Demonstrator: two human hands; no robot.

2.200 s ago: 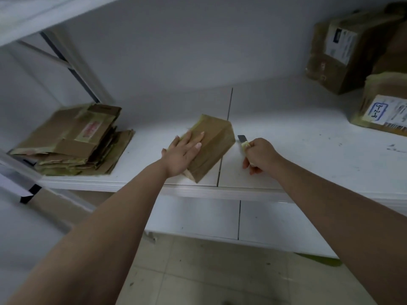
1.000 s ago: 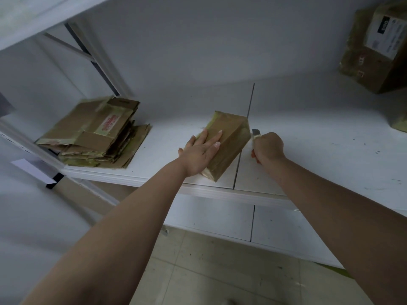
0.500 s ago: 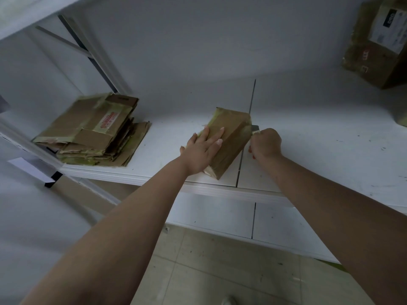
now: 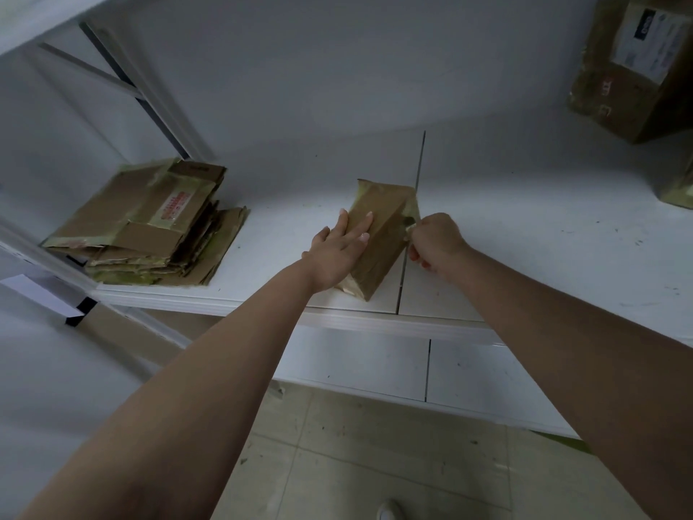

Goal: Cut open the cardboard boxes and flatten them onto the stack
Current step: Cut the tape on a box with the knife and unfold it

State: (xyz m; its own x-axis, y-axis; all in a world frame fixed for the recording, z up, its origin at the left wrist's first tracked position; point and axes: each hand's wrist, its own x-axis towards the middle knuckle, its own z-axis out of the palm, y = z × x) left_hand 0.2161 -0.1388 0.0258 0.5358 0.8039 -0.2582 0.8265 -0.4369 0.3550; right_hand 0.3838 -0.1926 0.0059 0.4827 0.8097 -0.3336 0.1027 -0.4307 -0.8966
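A small brown cardboard box (image 4: 386,234) wrapped in yellowish tape stands near the front of the white shelf (image 4: 525,234). My left hand (image 4: 339,253) presses flat on its left face with straight fingers. My right hand (image 4: 435,242) grips a small utility knife (image 4: 410,224), its blade against the box's right side. A stack of flattened cardboard (image 4: 150,223) lies at the left end of the shelf.
A taped parcel with a shipping label (image 4: 633,65) sits at the back right, and part of another box (image 4: 678,189) shows at the right edge. A slanted shelf brace (image 4: 142,91) rises behind the stack. Tiled floor (image 4: 375,463) lies below.
My right hand has brought the knife from beside the box's far corner in against its right side. My left hand stays pressed on the box. The view has shifted slightly.
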